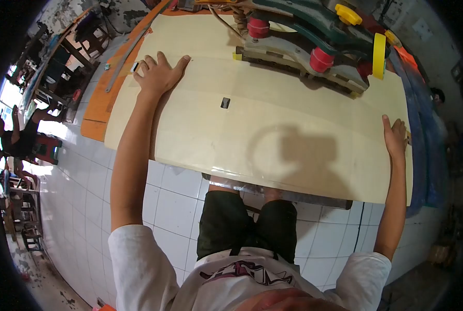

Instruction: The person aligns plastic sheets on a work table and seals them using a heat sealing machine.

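A large cream sheet covers the table before me. My left hand lies on its upper left part, palm down with the fingers spread. At the right edge of the sheet rests my right hand, its fingers partly apart and nothing visible in it. A small dark rectangular piece sits on the sheet between my hands, nearer the left. Beyond it stands a dark green machine with red knobs and a long metal clamp bar over the sheet.
A yellow tape roll hangs at the machine's right end. A metal ruler lies on the orange board at left. Blue plastic drapes the right side. Another person sits at the far left.
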Action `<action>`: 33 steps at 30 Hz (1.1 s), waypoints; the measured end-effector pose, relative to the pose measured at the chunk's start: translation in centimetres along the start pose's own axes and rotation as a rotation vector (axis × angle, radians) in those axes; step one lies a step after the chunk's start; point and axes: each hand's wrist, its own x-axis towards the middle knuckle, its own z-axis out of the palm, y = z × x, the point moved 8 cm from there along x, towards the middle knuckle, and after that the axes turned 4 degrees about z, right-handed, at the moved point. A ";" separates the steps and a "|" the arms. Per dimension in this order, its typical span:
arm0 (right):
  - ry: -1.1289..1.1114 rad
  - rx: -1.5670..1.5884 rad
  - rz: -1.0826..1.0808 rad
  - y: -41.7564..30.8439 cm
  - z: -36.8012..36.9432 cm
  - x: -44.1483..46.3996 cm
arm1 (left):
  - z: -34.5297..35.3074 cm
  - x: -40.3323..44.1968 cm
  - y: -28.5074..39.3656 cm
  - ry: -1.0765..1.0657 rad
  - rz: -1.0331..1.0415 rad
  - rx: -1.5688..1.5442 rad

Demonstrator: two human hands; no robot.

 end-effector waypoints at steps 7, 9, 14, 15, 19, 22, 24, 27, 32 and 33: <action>0.011 -0.003 0.005 -0.2 -0.1 -0.1 | 0.0 0.0 -0.1 0.034 0.013 -0.029; 0.011 -0.003 0.019 -0.2 -0.3 -0.2 | -0.2 -0.1 0.1 0.024 0.002 -0.025; 0.042 0.025 -0.013 -0.4 -0.3 -0.3 | -0.3 -0.1 -0.1 -0.002 -0.026 0.015; 0.048 0.019 0.013 -0.1 -0.5 -0.4 | -0.3 0.0 0.4 -0.005 -0.001 0.006; 0.055 -0.002 0.000 -0.4 -0.7 -0.6 | 0.0 0.1 0.1 -0.018 -0.021 -0.013; 0.060 0.009 -0.002 -0.4 -0.7 -0.4 | 0.0 0.1 0.2 -0.016 -0.024 -0.009; 0.058 0.012 0.002 -0.5 -0.7 -0.7 | 0.0 0.1 0.1 -0.021 -0.033 0.002; 0.056 0.014 -0.001 -0.6 -0.6 -0.9 | 0.0 0.1 0.0 -0.010 -0.028 -0.004; 0.067 0.010 -0.007 -0.7 -0.7 -0.9 | 0.1 0.3 0.0 -0.029 -0.043 0.000; 0.067 0.010 -0.006 -0.6 -0.7 -0.7 | 0.0 0.3 0.1 -0.039 -0.046 0.001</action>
